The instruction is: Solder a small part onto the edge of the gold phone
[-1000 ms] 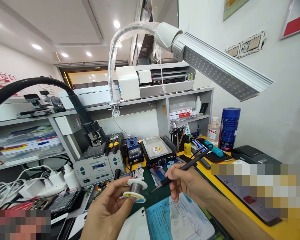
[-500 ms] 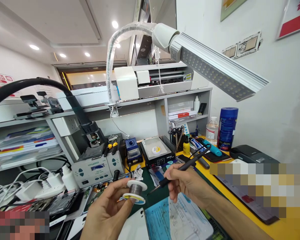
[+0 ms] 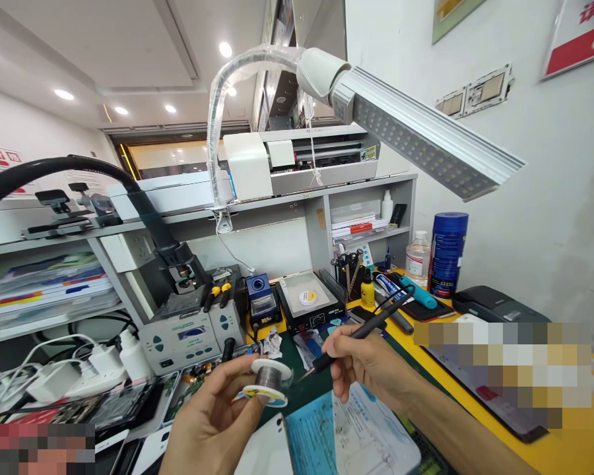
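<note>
My left hand grips a small spool of solder wire by its white rims, with fingers and thumb around it. My right hand holds a black soldering iron like a pen, its metal tip pointing down and left, close to the right side of the spool. Whether tip and wire touch I cannot tell. Below the hands lie a blue sheet and a clear plastic-like case on the dark green mat.
Behind stand a grey rework station, a blue soldering unit and a black-framed hot plate. An LED lamp hangs overhead. At the right are a blue can and a clear bottle.
The iron's tip has come slightly nearer the spool. The whole view has shifted a little; both hands keep their holds.
</note>
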A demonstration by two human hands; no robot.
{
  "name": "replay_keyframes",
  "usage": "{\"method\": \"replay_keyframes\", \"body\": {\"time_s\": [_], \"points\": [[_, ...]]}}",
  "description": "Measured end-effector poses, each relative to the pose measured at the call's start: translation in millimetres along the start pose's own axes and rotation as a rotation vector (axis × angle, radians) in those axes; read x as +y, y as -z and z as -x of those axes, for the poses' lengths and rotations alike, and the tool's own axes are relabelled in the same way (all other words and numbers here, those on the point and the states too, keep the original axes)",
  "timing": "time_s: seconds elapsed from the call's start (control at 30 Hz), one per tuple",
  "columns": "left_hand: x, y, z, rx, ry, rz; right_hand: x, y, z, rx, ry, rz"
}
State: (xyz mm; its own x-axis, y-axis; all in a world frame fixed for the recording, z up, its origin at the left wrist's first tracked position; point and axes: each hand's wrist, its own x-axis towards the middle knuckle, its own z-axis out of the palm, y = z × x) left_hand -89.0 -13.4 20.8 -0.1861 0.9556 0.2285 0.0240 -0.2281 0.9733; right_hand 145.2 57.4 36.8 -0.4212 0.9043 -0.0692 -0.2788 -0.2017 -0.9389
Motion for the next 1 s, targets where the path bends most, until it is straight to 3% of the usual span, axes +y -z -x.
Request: {"method": "replay_keyframes", "body": {"time_s": [0.37,0.57,0.77,1.0], "points": [[-6,2.0,-2,-0.017,0.012,-0.027,2,-1,2,0.008,-0.003,-0.026],[12,6.0,-8,0.109,0.094,0.013,1,6,-3,0.035,-0.029,-0.087],[20,10.7,-15,0.223,0.278,0.241,-1,12,-13,0.138,-0.118,-0.154],[33,2.1,-15,0.282,0.385,0.362,3,14,-14,0.164,-0.091,-0.156]]}}
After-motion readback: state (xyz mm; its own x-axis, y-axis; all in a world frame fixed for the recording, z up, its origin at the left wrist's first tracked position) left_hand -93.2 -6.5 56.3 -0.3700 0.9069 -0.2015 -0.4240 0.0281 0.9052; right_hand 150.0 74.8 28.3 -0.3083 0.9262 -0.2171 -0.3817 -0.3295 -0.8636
